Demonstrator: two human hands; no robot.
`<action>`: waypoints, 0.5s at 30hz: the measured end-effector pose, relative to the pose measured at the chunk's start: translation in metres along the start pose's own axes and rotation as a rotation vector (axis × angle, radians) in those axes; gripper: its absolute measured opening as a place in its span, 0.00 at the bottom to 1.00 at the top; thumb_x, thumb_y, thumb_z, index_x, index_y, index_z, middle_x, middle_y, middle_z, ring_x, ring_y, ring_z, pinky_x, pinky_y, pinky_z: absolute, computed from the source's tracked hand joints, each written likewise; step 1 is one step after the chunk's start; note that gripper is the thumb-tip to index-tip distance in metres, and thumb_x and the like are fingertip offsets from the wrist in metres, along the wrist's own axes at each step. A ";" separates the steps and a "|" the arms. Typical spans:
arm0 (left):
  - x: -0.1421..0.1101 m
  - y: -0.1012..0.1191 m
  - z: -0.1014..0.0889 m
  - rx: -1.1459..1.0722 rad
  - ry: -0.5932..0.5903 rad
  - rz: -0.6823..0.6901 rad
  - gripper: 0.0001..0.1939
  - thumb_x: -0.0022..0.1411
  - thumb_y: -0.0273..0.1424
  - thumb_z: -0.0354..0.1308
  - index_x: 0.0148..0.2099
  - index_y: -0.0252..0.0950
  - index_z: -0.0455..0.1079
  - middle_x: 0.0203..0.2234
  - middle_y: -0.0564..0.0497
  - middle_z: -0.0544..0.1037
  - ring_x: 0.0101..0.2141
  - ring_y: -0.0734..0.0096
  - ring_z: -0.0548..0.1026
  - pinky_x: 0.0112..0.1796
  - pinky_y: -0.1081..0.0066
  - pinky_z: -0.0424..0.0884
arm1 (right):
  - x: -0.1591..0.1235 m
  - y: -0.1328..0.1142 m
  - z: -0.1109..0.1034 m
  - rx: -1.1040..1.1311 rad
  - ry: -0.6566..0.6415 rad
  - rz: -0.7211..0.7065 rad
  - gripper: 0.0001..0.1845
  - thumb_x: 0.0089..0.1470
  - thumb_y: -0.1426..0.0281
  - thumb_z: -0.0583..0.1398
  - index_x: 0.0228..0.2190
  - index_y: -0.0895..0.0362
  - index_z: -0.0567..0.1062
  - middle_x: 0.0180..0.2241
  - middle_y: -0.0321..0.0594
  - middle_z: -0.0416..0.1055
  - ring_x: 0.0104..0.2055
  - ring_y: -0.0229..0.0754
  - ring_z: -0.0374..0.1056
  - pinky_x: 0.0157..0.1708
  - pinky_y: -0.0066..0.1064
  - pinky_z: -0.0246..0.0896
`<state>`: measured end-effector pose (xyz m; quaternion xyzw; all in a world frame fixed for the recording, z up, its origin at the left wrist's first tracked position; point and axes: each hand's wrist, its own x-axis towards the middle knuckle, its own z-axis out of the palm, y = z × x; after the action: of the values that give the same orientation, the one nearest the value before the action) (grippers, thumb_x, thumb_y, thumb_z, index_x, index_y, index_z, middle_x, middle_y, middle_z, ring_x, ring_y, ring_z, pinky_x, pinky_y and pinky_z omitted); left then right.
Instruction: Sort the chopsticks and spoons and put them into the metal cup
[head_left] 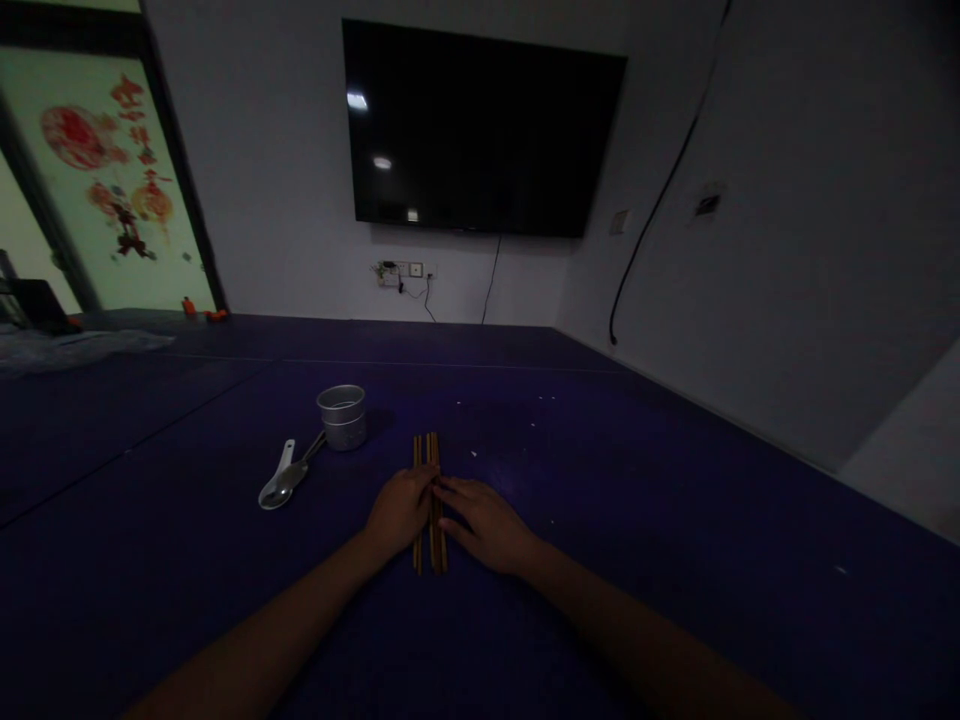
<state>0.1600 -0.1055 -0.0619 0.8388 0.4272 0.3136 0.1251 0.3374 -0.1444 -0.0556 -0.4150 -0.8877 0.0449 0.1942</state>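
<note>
Several wooden chopsticks (438,552) lie side by side on the dark blue tabletop, their long sides pointing away from me, with a small gap within the bundle. My left hand (399,512) rests across them from the left, fingers laid over the sticks and partly hiding them. From the right, my right hand (487,522) reaches in with its fingers stretched and thumb apart, its fingertips against the right side of the bundle. Both sets of fingertips meet over the chopsticks. Neither hand is wrapped round them.
To the left stands a grey metal cup (343,420). Beside it, a metal spoon (294,474) lies over a white spoon (268,492). Small white scraps dot the table (637,480). Clear plastic sheeting (82,346) lies far left. A wall holds a television (480,130).
</note>
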 end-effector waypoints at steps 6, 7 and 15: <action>0.000 0.003 0.000 0.001 0.042 -0.009 0.21 0.56 0.20 0.48 0.50 0.34 0.70 0.45 0.44 0.76 0.47 0.64 0.73 0.51 0.62 0.66 | 0.000 0.002 0.002 0.005 0.011 0.006 0.25 0.61 0.62 0.50 0.57 0.57 0.62 0.58 0.48 0.60 0.59 0.48 0.56 0.57 0.45 0.51; 0.000 0.004 -0.001 0.009 0.052 -0.010 0.20 0.55 0.21 0.49 0.50 0.34 0.70 0.45 0.44 0.76 0.47 0.63 0.73 0.51 0.62 0.66 | 0.000 0.002 0.002 0.007 0.012 0.003 0.24 0.61 0.63 0.51 0.57 0.57 0.63 0.58 0.48 0.60 0.59 0.48 0.56 0.57 0.45 0.51; -0.001 0.006 -0.003 0.043 0.090 -0.020 0.19 0.51 0.23 0.53 0.47 0.37 0.72 0.43 0.46 0.77 0.46 0.60 0.72 0.50 0.61 0.67 | 0.001 0.002 0.005 0.007 0.031 0.014 0.25 0.59 0.65 0.52 0.57 0.58 0.62 0.58 0.48 0.61 0.59 0.48 0.57 0.57 0.44 0.52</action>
<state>0.1617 -0.1096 -0.0576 0.8220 0.4476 0.3403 0.0908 0.3368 -0.1419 -0.0605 -0.4210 -0.8816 0.0431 0.2090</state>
